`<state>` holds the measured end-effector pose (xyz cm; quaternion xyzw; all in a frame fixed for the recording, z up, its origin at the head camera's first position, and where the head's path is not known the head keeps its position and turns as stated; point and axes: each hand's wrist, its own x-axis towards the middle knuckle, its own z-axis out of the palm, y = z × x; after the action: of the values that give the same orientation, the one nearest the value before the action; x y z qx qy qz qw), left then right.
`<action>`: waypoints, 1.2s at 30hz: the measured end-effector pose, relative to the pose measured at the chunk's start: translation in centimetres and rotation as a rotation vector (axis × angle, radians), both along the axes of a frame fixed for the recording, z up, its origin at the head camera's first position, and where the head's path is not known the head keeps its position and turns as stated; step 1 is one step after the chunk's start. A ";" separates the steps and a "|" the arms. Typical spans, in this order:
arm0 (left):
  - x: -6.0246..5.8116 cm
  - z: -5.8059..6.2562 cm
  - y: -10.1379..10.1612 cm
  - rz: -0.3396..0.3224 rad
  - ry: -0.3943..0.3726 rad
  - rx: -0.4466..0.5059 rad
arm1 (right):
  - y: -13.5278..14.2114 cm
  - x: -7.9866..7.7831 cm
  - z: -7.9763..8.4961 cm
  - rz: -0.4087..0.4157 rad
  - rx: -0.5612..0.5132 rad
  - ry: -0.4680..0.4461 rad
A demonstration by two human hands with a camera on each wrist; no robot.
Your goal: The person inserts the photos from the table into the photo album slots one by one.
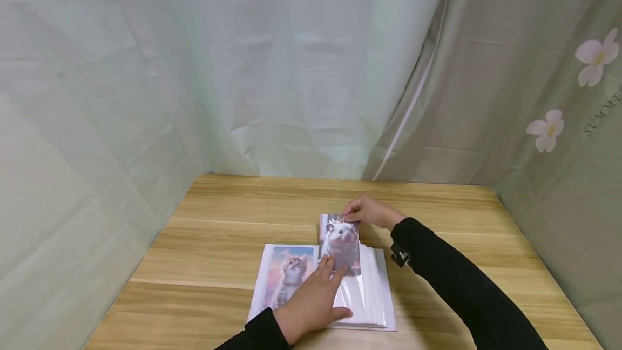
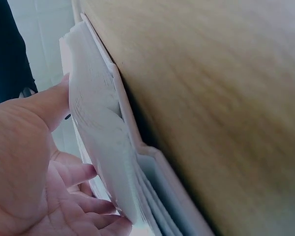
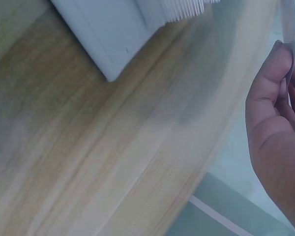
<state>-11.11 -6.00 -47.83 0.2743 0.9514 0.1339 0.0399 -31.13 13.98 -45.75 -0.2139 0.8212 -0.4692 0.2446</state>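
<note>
An open photo album [image 1: 365,298] lies on the table, its left page showing a kitten picture [image 1: 293,274]. Over the right page stands a picture card [image 1: 342,244] of a crowned, hamster-like animal, its lower part over the clear sleeve and its upper part beyond the album's far edge. My right hand [image 1: 371,213] pinches the card's top right corner between thumb and fingers. My left hand [image 1: 316,298] rests on the album with fingers spread, fingertips touching the card's lower part. In the left wrist view, the album's stacked pages [image 2: 105,118] show edge-on beside the left fingers.
The album rests on a wooden table [image 1: 204,253]. Pale curtains [image 1: 301,80] hang behind and at both sides of it. Flowers [image 1: 546,130] are printed on the right curtain.
</note>
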 end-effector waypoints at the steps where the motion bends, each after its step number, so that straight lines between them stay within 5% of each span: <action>1: 0.0 0.0 0.0 -0.002 -0.004 -0.001 | 0.0 0.1 0.0 0.007 0.004 -0.001; 36: -0.3 -0.5 -0.5 -0.036 0.011 -0.001 | -0.5 1.7 -1.1 0.060 0.043 -0.077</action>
<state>-11.44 -6.55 -48.38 0.2921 0.9466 0.1313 0.0370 -29.41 13.45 -46.83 -0.2149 0.8143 -0.4516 0.2945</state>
